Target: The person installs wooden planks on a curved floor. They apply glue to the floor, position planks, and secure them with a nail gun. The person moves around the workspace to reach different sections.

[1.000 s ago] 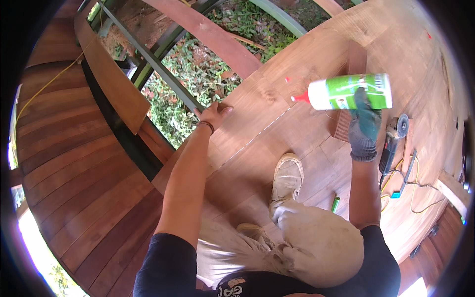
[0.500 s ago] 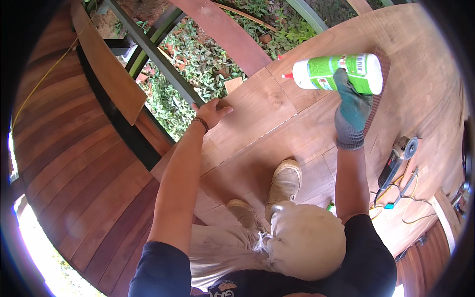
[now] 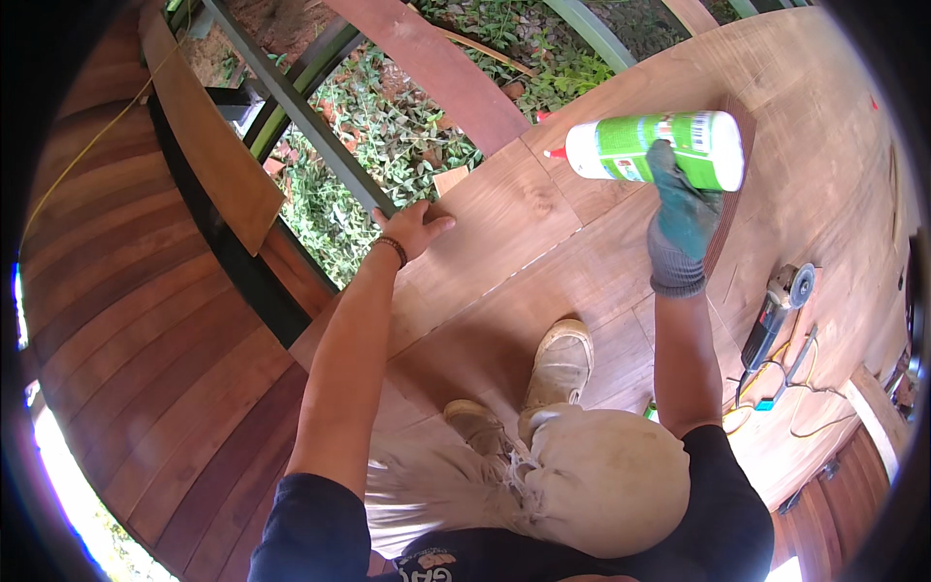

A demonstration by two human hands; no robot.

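Observation:
My bare left hand (image 3: 417, 228) rests with fingers apart on the plank floor's far edge (image 3: 480, 218), beside the end of a dark metal bar (image 3: 325, 141). My gloved right hand (image 3: 679, 204) is closed around a white-and-green glue bottle (image 3: 606, 150), held on its side above the planks, its red nozzle pointing left. A thin white line (image 3: 529, 262) runs along a seam below and left of the bottle. A dark ribbed board (image 3: 727, 233) lies under my right hand and is partly hidden by it.
An angle grinder (image 3: 776, 315) with cords lies at right, near a square-like tool (image 3: 800, 364). Curved dark planking (image 3: 155, 339) rises at left. Beyond the floor edge are an open frame with foliage (image 3: 349, 116) below, a loose board (image 3: 213, 165) and a reddish beam (image 3: 436, 73).
The bottle in my right hand has moved slightly left and up, staying horizontal. My left hand stays at the board's edge. The camera view has shifted a little.

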